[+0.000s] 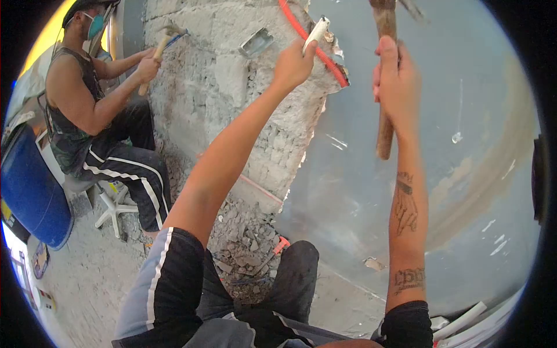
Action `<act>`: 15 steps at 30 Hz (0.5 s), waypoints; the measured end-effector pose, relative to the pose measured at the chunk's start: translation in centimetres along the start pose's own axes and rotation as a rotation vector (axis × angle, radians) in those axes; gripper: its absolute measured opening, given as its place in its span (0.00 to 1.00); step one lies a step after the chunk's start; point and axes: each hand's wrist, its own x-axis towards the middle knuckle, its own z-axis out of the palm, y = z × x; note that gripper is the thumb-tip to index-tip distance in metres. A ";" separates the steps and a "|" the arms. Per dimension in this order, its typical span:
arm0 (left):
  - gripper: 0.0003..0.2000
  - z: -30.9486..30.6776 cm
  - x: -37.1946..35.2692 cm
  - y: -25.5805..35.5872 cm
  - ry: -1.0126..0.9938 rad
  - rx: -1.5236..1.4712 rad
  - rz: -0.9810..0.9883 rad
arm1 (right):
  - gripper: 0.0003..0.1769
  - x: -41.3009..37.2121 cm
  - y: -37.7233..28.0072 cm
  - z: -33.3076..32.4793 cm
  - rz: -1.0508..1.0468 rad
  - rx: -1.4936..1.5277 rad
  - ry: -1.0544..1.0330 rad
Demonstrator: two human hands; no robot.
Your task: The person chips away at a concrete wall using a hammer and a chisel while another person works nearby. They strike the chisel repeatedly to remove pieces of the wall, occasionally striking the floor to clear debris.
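My left hand [294, 65] is closed around a pale, chisel-like tool [316, 35], held up against the broken edge of the wall coating. Its working tip is hard to make out. My right hand [398, 81] grips the wooden handle of a hammer [384, 136], raised in front of the grey painted wall [464, 145]; its head is partly cut off by the top of the view. A red corrugated conduit [299, 26] runs beside the pale tool, over the exposed rough masonry [232, 81].
At the left a seated co-worker [75, 104] in a mask holds a hammer [154, 64] and a blue tool at the wall. A metal electrical box [256, 43] is set in the masonry. Rubble [246, 238] lies at the wall's foot. A blue barrel [35, 185] stands far left.
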 end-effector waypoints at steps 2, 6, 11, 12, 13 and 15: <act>0.24 0.3 0.1 -0.3 -0.011 0.036 -0.004 | 0.27 0.9 -1.4 -0.6 -0.055 -0.004 -0.004; 0.23 0.5 -0.2 -0.1 -0.038 0.099 -0.030 | 0.28 1.1 -3.8 -0.1 -0.052 -0.044 0.037; 0.22 0.7 -0.7 0.1 -0.010 0.136 0.008 | 0.25 4.7 4.7 3.2 -0.361 -0.475 -0.013; 0.21 0.8 -0.8 0.0 0.032 0.149 0.056 | 0.24 5.5 5.7 3.3 -0.361 -0.684 -0.125; 0.20 1.0 -0.8 -0.1 0.072 0.162 0.104 | 0.24 5.5 3.8 2.8 -0.358 -0.686 -0.127; 0.20 1.0 -0.6 -0.5 0.052 0.161 0.100 | 0.28 6.1 -0.5 1.2 -0.266 -0.575 -0.153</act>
